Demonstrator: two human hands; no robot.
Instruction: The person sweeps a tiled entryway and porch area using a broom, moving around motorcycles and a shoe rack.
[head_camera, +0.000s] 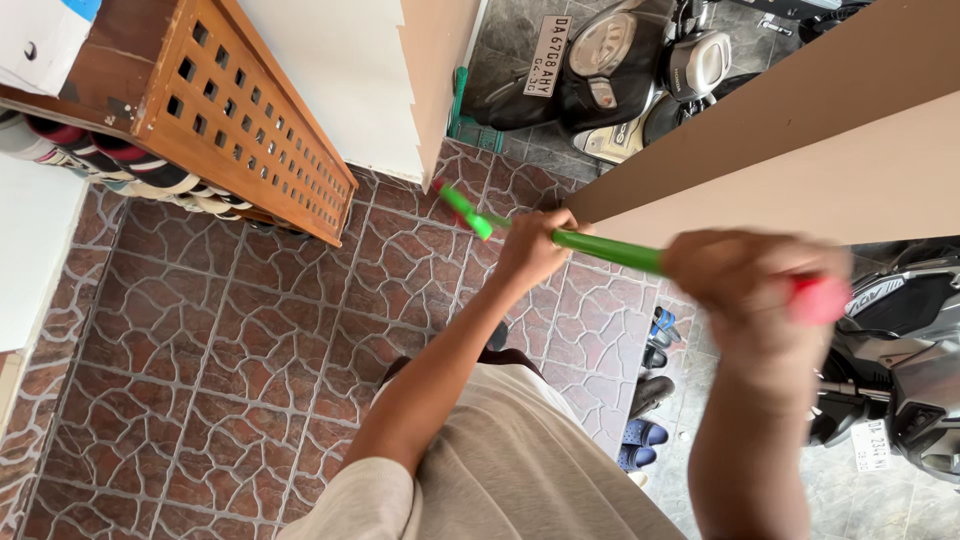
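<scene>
I am gripping a smooth green stick (610, 250) with both fists closed around it. My left hand (535, 250) is wrapping its middle; my right hand (745, 290) is clenching beside the pink end (822, 298).

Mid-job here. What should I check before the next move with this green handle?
1. Left hand grip: ok, closed around the handle partway along.
2. Right hand grip: ok, closed near the red end cap, though blurred.
3. Far tip of the handle: cannot tell, too blurred to see what is on it.
4. Gap to the wooden shoe rack: ok, the rack is well off to the left of the tip.
5. Gap to the beige wall: cannot tell, the handle runs just under its edge in the picture.
6. Floor tiles ahead: ok, nothing lying on them.
</scene>
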